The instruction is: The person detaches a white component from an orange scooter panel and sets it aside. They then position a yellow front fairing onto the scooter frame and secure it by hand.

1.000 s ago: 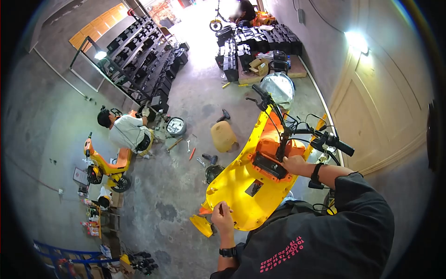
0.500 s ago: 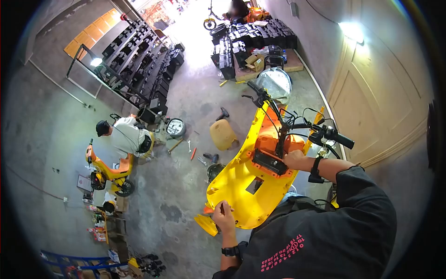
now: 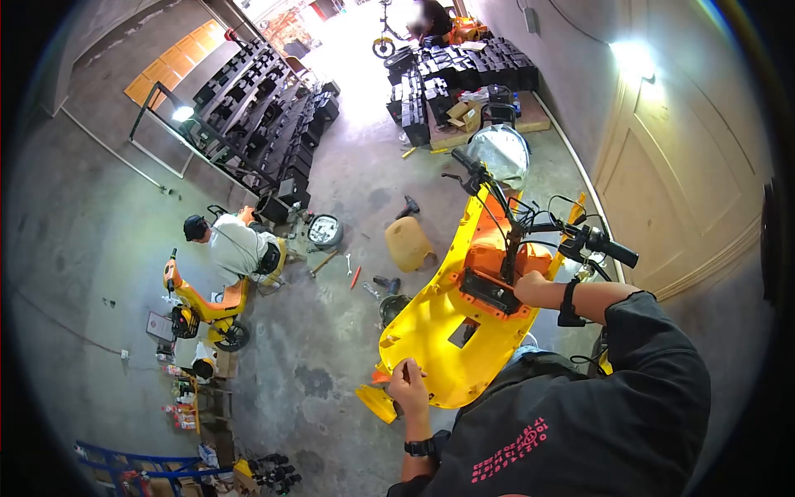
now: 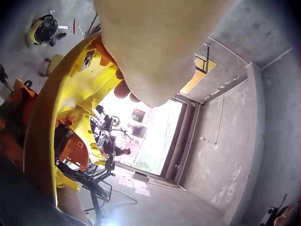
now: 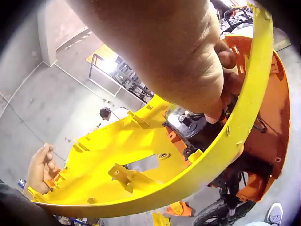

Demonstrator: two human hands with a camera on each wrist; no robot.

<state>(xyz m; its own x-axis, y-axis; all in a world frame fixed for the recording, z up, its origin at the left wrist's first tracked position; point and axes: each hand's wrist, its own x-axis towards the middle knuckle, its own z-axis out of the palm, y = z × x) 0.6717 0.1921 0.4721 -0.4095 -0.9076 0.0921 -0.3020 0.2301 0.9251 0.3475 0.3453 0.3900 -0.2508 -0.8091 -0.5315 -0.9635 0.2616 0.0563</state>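
A large yellow panel (image 3: 431,352) surrounds an orange inner part (image 3: 534,261) with a black box (image 3: 489,291) set in it. My left hand (image 3: 408,388) grips the panel's near left edge with bent fingers; its fingers (image 4: 123,88) show beside the yellow edge in the left wrist view. My right hand (image 3: 534,290) reaches in beside the black box, near the steering stem. In the right wrist view, this hand (image 5: 188,70) has curled fingers and its thumb at a small dark part (image 5: 227,114), partly hidden by the fingers.
Handlebars (image 3: 609,244) with loose cables stand over the panel's right side. Tools and a tan cover (image 3: 408,244) lie on the floor (image 3: 315,331). A person (image 3: 244,244) crouches at left near a small scooter (image 3: 207,302). A door (image 3: 683,182) stands at right.
The head view has shifted slightly, so the scene sits a little farther right. Both hands keep nearly the same places on the yellow panel and beside the black box.
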